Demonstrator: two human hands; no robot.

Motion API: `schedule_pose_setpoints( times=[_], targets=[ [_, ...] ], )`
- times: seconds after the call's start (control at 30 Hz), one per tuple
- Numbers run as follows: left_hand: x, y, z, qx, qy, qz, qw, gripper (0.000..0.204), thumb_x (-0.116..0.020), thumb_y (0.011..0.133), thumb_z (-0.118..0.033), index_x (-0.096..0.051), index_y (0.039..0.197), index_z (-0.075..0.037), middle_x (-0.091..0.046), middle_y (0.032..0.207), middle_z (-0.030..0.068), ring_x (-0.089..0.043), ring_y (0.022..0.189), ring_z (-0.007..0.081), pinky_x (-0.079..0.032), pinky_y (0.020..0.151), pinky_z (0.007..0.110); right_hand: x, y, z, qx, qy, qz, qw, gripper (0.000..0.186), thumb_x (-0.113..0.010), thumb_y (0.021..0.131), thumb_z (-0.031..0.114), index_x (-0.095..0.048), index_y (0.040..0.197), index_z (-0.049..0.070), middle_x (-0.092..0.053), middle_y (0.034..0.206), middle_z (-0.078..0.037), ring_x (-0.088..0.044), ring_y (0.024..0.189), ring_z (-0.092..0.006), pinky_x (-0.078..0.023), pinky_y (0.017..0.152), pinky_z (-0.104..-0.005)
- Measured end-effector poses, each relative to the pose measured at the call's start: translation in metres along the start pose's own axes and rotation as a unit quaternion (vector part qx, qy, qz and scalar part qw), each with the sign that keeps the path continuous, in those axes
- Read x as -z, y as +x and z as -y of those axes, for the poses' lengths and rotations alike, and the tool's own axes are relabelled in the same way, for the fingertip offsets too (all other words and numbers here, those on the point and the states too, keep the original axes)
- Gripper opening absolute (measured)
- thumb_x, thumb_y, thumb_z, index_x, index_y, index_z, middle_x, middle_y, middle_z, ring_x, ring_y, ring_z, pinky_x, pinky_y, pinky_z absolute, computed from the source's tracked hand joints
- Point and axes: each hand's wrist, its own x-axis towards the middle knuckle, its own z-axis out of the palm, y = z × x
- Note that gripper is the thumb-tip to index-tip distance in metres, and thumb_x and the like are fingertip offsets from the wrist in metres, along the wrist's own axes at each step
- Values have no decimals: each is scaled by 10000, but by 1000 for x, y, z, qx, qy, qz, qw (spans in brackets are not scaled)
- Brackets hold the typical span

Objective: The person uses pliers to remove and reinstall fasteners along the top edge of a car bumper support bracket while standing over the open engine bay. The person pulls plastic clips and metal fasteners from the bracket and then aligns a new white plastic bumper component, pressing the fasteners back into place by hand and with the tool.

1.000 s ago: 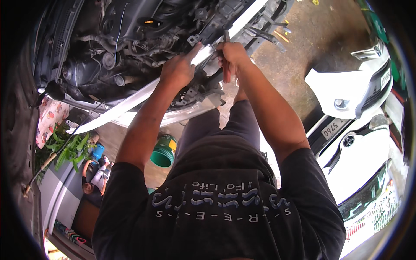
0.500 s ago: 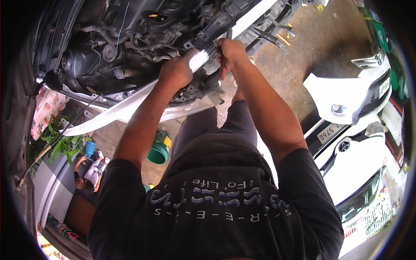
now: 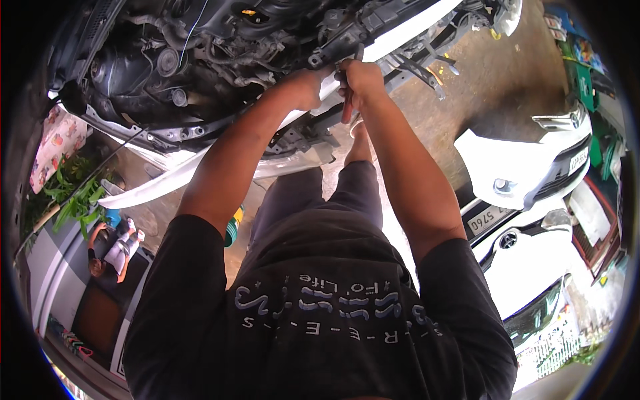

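Note:
My left hand [image 3: 303, 90] is closed at the upper edge of a long white curved car panel [image 3: 133, 195], beside my right hand; what its fingers grip is partly hidden. My right hand [image 3: 361, 83] is wrapped round a red-handled hand tool [image 3: 347, 110], whose dark upper end points up beside a pale bar [image 3: 407, 27] across the car's front. Both hands are over the front edge of an open engine bay [image 3: 213, 47], among black brackets and metal parts.
A detached white bumper [image 3: 480, 160] lies at the right before a white car [image 3: 507, 267]. A green bucket [image 3: 232, 230] is behind my left forearm. Leafy plants [image 3: 70, 200] stand at the left; beyond them another person [image 3: 120, 253] is beside a blue container.
My left hand has moved up and right, nearer my right hand, its forefinger no longer stretched out. My right hand has risen slightly, still holding the tool. The view has shifted a little.

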Motion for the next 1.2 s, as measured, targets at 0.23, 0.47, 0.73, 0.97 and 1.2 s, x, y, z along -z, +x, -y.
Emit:
schedule_pose_setpoints(
  times=[0.23,0.47,0.73,0.97,1.2],
  targets=[
    [-6,-6,-1,-29,19,-40,999,828,-770,760,-86,-528,1550,-135,-736,1227,255,-718,1130,415,-575,978,478,-3,-9,0,67,-175,-19,982,224,-668,924,128,-677,902,-95,-644,724,-154,-592,555,-266,-476,506,-408],
    [-11,-15,-9,-31,-17,-45,998,777,-754,770,-69,-561,1517,-158,-735,1237,252,-718,1136,414,-572,991,484,3,-6,-1,20,-66,-43,997,203,-675,925,133,-666,876,-64,-627,717,-129,-574,552,-244,-474,496,-411],
    [-11,-25,12,0,-59,-53,997,1024,-743,801,-40,-299,1689,-290,-740,1220,244,-728,1111,407,-575,967,479,14,-10,2,10,-66,5,998,146,-687,932,105,-674,915,-40,-644,746,-119,-573,569,-218,-495,516,-391],
    [8,-45,-9,23,-20,-63,998,1063,-712,832,-14,-217,1709,-355,-740,1210,227,-727,1099,406,-578,946,484,21,-4,-1,-12,-13,33,999,167,-661,958,112,-701,933,-48,-667,783,-121,-607,633,-234,-493,561,-406],
    [1,-47,-2,19,6,-71,997,1015,-672,854,11,-257,1694,-379,-741,1214,211,-722,1119,394,-576,952,490,13,-9,-4,-8,19,19,1000,177,-645,968,109,-701,974,-58,-684,811,-132,-627,628,-251,-534,567,-414]
  ],
)
